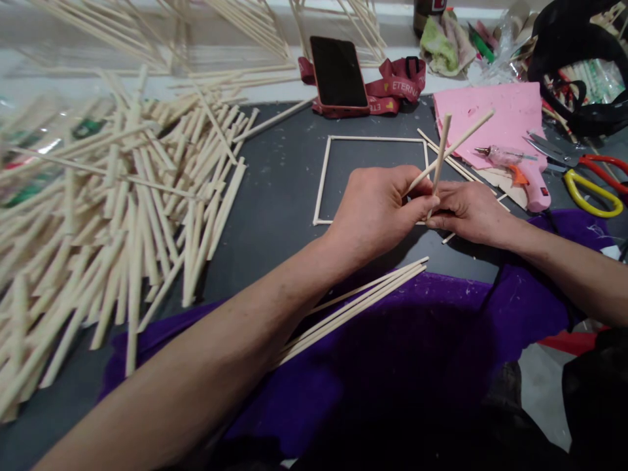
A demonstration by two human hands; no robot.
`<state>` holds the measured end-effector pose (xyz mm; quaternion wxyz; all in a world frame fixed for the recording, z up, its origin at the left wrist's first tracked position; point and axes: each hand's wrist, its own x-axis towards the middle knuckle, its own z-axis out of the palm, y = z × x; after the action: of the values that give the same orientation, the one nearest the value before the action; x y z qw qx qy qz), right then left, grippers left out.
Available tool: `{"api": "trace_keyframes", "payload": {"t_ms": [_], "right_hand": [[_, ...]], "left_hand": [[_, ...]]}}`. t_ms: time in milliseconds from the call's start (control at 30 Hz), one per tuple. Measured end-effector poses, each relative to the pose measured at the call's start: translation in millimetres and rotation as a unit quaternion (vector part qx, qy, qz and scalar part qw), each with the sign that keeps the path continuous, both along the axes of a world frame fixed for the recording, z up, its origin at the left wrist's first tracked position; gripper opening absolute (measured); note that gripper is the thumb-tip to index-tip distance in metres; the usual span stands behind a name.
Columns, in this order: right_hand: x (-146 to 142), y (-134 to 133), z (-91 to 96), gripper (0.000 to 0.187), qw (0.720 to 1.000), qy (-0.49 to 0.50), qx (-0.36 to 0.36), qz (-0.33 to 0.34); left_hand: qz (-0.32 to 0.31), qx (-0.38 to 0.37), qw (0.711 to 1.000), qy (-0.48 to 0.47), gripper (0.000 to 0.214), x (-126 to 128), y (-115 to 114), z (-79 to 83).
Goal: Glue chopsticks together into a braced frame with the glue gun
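Note:
My left hand (377,203) is closed on two thin wooden sticks. One, an upright stick (441,147), is pinched between thumb and fingers near its lower end; the other, a slanting stick (466,140), leans up to the right and crosses it. Close against the left fingertips is my right hand (466,206), its fingers pinched together low by the upright stick's foot. What they grip is hidden. Both hands are over the near right corner of a rectangular stick frame (321,180) lying flat on the table. That corner is covered by the fingers.
A large heap of wooden sticks (142,196) covers the left side. Several sticks (363,301) lie on purple cloth (392,366) before me. A phone (339,72), pink glue gun (520,167), pink sheet (490,118) and scissors (589,176) sit at the back and right.

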<state>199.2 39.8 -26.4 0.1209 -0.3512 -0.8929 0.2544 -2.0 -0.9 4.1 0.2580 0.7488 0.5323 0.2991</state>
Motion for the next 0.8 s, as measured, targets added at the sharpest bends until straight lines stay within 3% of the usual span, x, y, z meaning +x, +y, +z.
{"api": "trace_keyframes", "payload": {"t_ms": [367, 667, 800], "right_hand": [[13, 7, -1.4, 0.022, 0.995, 0.067, -0.045, 0.057], [17, 0, -3.7, 0.023, 0.993, 0.12, -0.02, 0.011], [16, 1, -3.7, 0.023, 0.993, 0.118, -0.01, 0.004]], "left_hand": [[0.0, 0.01, 1.0, -0.005, 0.011, -2, 0, -0.9], [-0.003, -0.002, 1.0, -0.026, 0.012, -5, -1, -1.5], [0.004, -0.009, 0.999, -0.051, 0.023, -9, 1, -0.7]]}}
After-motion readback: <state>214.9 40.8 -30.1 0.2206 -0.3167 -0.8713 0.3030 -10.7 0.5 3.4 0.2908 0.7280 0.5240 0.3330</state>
